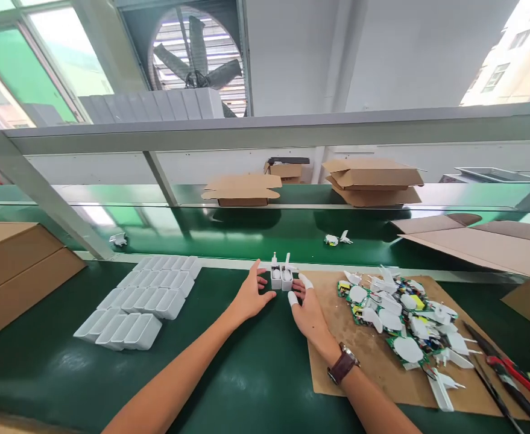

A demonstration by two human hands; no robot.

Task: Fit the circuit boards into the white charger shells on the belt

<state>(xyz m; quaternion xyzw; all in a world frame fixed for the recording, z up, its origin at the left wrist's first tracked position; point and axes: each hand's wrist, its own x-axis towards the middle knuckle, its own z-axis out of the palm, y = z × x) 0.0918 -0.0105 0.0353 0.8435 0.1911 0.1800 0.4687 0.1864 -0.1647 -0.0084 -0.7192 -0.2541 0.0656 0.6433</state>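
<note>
Two small white plastic housings (276, 277) stand side by side near the back edge of the green table, with white parts sticking up out of them. My left hand (252, 294) is just left of them, its thumb and fingers spread and nothing in its grasp. On the other side, my right hand (309, 310) has white covers on some fingertips. Its fingers are apart, close beside the right housing; whether they touch it I cannot tell. To the right, a pile of green circuit boards with white plastic parts (403, 319) lies on a cardboard sheet (337, 355).
Rows of white open housings (140, 301) lie at left, near a cardboard box (15, 265). Red-and-black-handled tools (502, 367) lie at right. Beyond a pale rail, a green belt (246, 232) carries small white assemblies (332, 239). Flattened cartons (373, 181) rest behind it.
</note>
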